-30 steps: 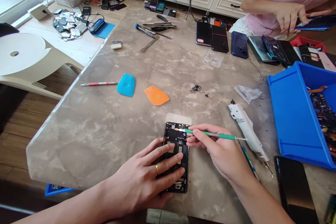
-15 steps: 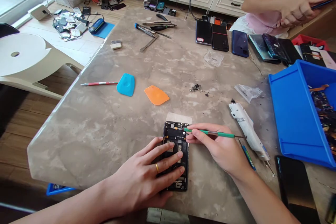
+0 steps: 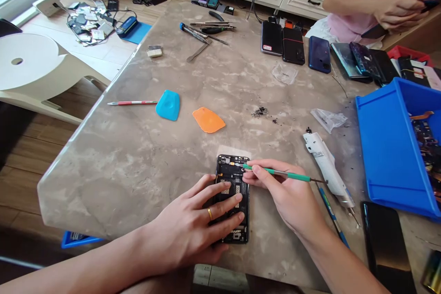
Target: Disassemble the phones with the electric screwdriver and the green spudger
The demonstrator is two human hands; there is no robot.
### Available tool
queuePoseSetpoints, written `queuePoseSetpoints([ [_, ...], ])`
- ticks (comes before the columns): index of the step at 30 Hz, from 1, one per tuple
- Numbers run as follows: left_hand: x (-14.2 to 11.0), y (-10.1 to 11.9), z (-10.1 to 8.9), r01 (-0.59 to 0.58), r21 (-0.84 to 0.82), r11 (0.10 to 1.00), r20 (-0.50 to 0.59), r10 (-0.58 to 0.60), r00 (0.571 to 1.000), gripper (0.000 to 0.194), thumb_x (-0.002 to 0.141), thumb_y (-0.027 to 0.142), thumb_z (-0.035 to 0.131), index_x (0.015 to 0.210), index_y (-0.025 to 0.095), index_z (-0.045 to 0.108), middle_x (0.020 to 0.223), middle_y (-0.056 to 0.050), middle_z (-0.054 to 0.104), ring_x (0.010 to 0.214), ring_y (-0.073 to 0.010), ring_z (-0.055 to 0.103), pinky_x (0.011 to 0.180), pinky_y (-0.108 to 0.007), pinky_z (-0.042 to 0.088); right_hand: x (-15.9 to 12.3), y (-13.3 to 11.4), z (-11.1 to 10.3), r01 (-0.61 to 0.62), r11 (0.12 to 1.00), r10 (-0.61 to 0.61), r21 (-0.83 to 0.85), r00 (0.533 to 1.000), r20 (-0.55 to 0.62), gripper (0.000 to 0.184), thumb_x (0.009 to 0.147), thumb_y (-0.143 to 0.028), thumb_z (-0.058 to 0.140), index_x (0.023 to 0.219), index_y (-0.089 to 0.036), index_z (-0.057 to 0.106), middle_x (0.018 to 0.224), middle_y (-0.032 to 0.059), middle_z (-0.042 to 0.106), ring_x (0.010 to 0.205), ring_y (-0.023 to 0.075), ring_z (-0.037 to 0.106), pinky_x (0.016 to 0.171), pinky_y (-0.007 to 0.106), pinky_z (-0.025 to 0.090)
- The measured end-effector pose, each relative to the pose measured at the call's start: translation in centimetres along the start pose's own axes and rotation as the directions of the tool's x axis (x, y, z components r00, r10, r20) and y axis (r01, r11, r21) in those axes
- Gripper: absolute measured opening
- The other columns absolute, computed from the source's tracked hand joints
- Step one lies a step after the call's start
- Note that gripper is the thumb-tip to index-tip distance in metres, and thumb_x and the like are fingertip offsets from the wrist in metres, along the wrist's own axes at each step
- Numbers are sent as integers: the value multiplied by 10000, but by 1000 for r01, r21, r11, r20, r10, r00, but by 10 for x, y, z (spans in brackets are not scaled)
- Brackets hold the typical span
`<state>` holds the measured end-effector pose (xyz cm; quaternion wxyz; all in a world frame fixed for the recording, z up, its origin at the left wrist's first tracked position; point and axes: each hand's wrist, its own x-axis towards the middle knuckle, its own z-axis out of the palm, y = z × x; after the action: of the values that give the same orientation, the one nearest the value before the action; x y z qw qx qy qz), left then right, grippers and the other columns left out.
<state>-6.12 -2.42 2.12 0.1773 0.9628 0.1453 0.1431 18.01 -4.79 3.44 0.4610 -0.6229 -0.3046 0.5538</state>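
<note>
A black smartphone (image 3: 233, 200) with its back off lies on the table, its inner parts showing. My left hand (image 3: 198, 218) rests across its lower half, fingers spread over it, a gold ring on one finger. Pinched in my right hand (image 3: 287, 188) is a green-handled pry tool (image 3: 296, 176), held nearly level. Its flat tip meets the board near the phone's top edge, beside a small gold-coloured connector (image 3: 232, 164). A pale pad (image 3: 237, 150) shows just past the phone's top.
To the right lie a white electric screwdriver (image 3: 325, 165), a black phone (image 3: 387, 243) and a blue bin (image 3: 382, 147) of parts. Ahead are orange (image 3: 208, 120) and blue (image 3: 168, 105) picks, loose screws (image 3: 260, 111) and several phones (image 3: 319, 54). Another person (image 3: 386, 9) stands at the far right.
The view has shifted slightly, so the table's things sit a little higher and further right. The tool tip stays by the phone's top. The other person's hands have moved.
</note>
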Motion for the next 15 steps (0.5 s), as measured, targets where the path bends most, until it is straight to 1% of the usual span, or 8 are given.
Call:
queuePoseSetpoints([
  [2,-1,0,1,4,13,1000,-8,-4,1000,379,1037,401,580,1378,260,667,1530,22,616,1416,-301,520,1351,-520,205,1,0,-3,29,998,-27,-62,999,36,256,880,-450,853,977,-212,857,865,66,814,804,194,801,838,307,705],
  [4,-1,2,2,12,21,1000,-17,-11,1000,380,1037,402,575,1378,261,666,1526,25,620,1421,-295,516,1361,-505,160,1,0,-3,33,998,-31,-49,999,43,263,887,-460,844,975,-212,847,871,60,810,797,194,799,830,312,709],
  [7,-2,4,2,31,27,999,-33,-30,999,385,1031,408,585,1376,257,666,1513,21,631,1419,-284,520,1368,-488,130,1,2,2,31,999,-31,-19,1000,7,280,902,-473,828,981,-205,828,865,54,798,795,189,793,814,302,711],
  [10,-2,5,2,47,21,999,-47,-46,998,392,1016,416,616,1369,255,672,1514,21,631,1422,-269,522,1376,-469,112,2,4,8,31,1000,-31,1,999,-24,276,914,-472,818,969,-201,822,863,47,780,798,172,781,799,270,706],
  [15,-2,5,4,57,9,998,-73,-56,996,405,989,430,666,1357,262,683,1496,31,644,1437,-265,517,1382,-496,108,2,7,10,52,999,-52,-1,997,-50,286,929,-485,800,962,-201,816,876,48,779,768,166,779,773,265,710],
])
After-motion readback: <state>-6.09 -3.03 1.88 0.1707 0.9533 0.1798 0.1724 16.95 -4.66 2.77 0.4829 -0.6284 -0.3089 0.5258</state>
